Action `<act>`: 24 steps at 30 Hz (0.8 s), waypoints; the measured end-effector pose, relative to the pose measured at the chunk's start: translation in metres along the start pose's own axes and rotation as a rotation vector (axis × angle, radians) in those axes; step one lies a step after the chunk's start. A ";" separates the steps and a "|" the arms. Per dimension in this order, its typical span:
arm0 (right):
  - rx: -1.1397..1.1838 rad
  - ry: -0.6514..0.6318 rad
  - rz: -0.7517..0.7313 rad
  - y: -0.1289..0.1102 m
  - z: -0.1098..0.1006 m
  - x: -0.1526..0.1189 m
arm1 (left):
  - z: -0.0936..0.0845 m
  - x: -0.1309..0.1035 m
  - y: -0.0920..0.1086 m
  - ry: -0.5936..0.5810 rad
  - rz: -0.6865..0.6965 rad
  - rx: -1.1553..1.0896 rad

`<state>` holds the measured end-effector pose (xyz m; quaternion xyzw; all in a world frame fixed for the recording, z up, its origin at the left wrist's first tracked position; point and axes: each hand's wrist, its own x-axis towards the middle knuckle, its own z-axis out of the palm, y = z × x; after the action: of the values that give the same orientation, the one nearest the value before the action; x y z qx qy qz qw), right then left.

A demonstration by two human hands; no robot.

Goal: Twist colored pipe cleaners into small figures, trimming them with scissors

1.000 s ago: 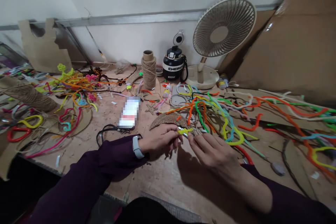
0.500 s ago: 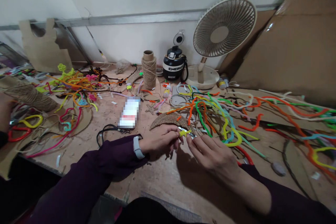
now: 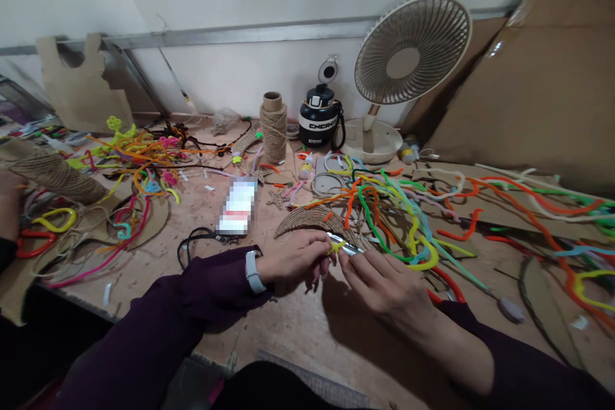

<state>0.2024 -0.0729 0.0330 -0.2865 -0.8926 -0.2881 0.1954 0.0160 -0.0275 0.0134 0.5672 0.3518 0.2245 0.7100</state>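
Just above the table, my left hand [image 3: 300, 256] pinches one end of a small knotted piece of yellow pipe cleaner [image 3: 338, 246]. The fingers of my right hand [image 3: 384, 282] close on its other side. A shiny metal strip [image 3: 353, 248] shows right behind the yellow piece; it may be the blades of the scissors whose red handle [image 3: 449, 285] appears beyond my right wrist. Whether my right hand touches that metal, I cannot tell. Behind my hands lies a crescent [image 3: 307, 219] covered with coiled twine.
Many coloured pipe cleaners [image 3: 413, 205] spread over the right side. A phone [image 3: 237, 205], a twine spool [image 3: 273, 131], a black bottle [image 3: 318, 122] and a fan [image 3: 410, 54] stand or lie further back. At the left edge, another person's hand [image 3: 8, 202] is near a tipped twine spool [image 3: 57, 173].
My fingers have shifted slightly around the yellow pipe cleaner, which has turned a little. More of the metal strip shows behind it.
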 end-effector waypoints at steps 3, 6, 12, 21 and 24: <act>0.004 0.003 0.020 -0.001 0.002 -0.002 | -0.002 0.002 -0.004 -0.001 0.044 -0.003; -0.001 0.005 0.023 0.000 0.003 -0.004 | -0.003 0.003 -0.006 -0.008 0.052 -0.034; -0.019 0.010 0.031 0.001 0.002 -0.002 | -0.002 0.001 -0.002 0.041 -0.065 -0.062; -0.018 0.018 0.025 0.000 0.000 0.000 | -0.001 -0.001 0.000 0.050 -0.020 -0.012; -0.013 0.016 0.033 -0.001 0.001 -0.001 | -0.001 -0.001 0.000 0.035 -0.017 0.019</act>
<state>0.2026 -0.0731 0.0312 -0.3003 -0.8842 -0.2929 0.2055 0.0144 -0.0277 0.0140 0.5668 0.3710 0.2249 0.7004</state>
